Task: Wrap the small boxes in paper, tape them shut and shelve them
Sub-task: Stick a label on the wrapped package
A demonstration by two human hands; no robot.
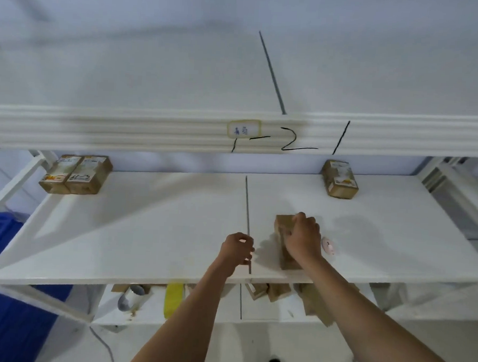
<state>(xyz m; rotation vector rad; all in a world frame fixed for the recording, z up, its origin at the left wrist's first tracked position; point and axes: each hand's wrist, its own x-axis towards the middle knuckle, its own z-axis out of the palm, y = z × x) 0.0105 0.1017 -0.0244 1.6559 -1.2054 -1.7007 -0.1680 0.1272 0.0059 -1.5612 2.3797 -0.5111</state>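
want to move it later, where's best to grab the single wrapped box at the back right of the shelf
Pinch the wrapped box across its two long sides, reaching from the shelf's open front. It lies flat and alone with its short end toward you, so both long sides look free.

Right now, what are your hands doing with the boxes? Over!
Right hand gripping brown wrapped box on shelf. Left hand curled beside it, contents unclear. Small pink object lies just right of the box.

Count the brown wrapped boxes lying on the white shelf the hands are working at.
4. Two side by side at the back left, one at the back right, one under the right hand near the front. More brown items on the shelf below are partly hidden.
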